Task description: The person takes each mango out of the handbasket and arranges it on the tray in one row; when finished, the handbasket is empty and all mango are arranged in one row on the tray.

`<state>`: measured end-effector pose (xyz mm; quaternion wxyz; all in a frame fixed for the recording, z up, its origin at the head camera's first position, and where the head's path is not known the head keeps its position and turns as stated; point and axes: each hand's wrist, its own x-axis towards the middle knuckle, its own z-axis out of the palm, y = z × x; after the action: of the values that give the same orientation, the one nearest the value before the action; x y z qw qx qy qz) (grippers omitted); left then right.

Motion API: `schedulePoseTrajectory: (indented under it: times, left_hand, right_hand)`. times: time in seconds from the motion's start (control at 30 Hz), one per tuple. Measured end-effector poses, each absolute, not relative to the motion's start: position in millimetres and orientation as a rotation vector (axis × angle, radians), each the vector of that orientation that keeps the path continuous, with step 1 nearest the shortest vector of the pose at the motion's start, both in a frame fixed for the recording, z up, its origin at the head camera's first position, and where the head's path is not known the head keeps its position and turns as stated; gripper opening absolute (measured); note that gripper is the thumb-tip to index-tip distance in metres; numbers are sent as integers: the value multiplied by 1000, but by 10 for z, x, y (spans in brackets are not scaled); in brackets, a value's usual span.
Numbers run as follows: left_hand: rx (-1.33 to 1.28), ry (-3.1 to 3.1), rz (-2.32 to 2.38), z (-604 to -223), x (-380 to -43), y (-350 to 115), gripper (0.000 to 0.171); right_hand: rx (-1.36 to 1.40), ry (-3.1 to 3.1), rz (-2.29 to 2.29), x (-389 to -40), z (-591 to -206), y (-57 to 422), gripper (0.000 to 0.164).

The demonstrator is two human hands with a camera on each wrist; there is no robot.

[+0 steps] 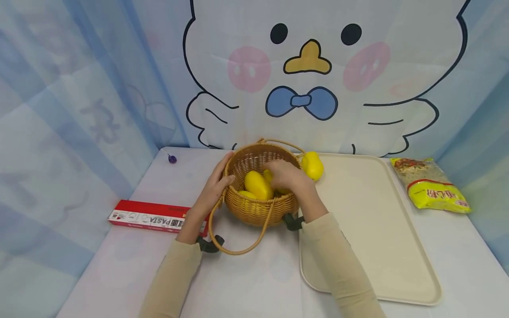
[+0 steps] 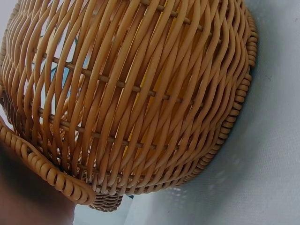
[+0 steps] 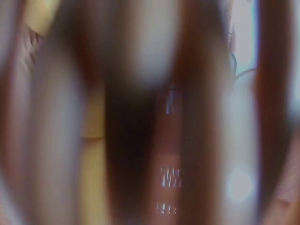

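Observation:
A round wicker basket (image 1: pixel 254 212) with looped handles stands on the table, tilted toward me. Several smooth yellow fruits, mango-like in shape, lie inside, one large yellow fruit (image 1: pixel 258 185) plainest. My left hand (image 1: pixel 214 183) grips the basket's left rim, thumb over the edge and fingers along the outside. Inside the basket, my right hand (image 1: pixel 284 174) reaches down over yellow fruit; its fingertips are hidden. Wicker weave (image 2: pixel 140 93) fills the left wrist view, yellow showing through its gaps. Blurred strands cover most of the right wrist view, with a yellow strip (image 3: pixel 93 178) between them.
Another yellow fruit (image 1: pixel 312 166) lies by the beige tray's (image 1: pixel 370 229) far left corner, right of the basket. At left is a red pasta box (image 1: pixel 149 215), with a small purple object (image 1: pixel 172 159) farther back. A yellow food packet (image 1: pixel 431 185) lies at far right.

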<state>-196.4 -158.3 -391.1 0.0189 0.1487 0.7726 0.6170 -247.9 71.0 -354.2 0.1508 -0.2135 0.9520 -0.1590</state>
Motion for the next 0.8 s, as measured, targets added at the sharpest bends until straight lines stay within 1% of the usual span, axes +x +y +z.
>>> schedulePoseTrajectory:
  times: [0.3,0.53,0.67,0.8]
  left_hand:
    - [465,2399,1929,-3905,-1970,-1579,67]
    - [456,2383,1951,-3920,-1981,-1601,67]
    - [465,2374,1953,-3925,-1982,-1600,66]
    - [472,2374,1950,-3923,-1978,-1602,66]
  right_hand:
    - [-486,2701,-271,-2477,-3529,683,62]
    - [-428,2701,-210,-2505,-3545,646,69]
    - [-433,2731,-206,-2497,-3558,642,61]
    - [-479,2772,-233,-2480,-3561,646,56]
